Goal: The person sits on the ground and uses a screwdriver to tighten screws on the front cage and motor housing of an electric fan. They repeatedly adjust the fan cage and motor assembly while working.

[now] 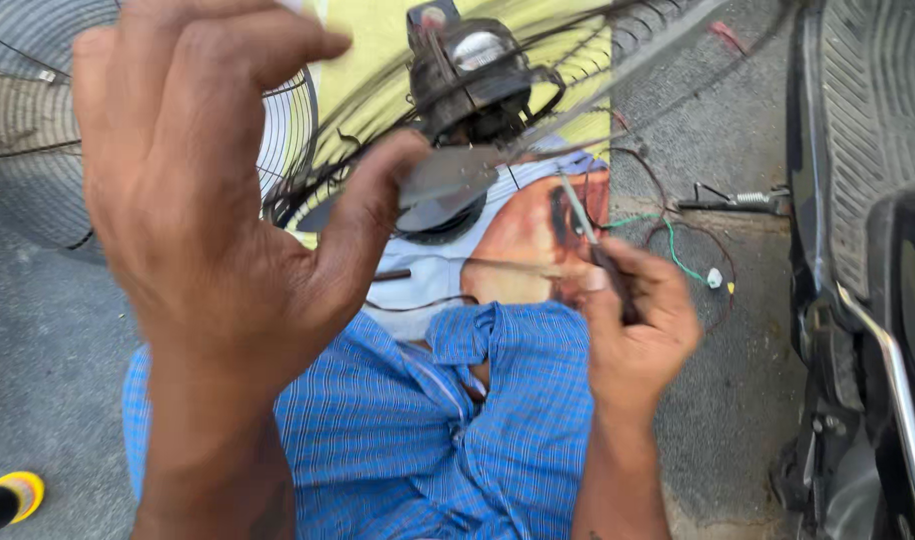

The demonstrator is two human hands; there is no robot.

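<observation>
left hand (193, 175) raised close to camera, back of hand facing the lens, fills left half of view, forearm running down to bottom edge; fingers curled forward at top, thumb stretched out to the right, its tip pressed on something. right hand (638, 320) lower and further right, smaller in view, closed into a fist round a thin tool, knuckles up, wrist bent, forearm coming up from bottom edge. hands well apart

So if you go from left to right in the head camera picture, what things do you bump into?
Yellow-tipped tool → round wire fan guard → left hand → fan motor → right hand holding a thin screwdriver → white wire connector → dark vehicle footboard.
</observation>
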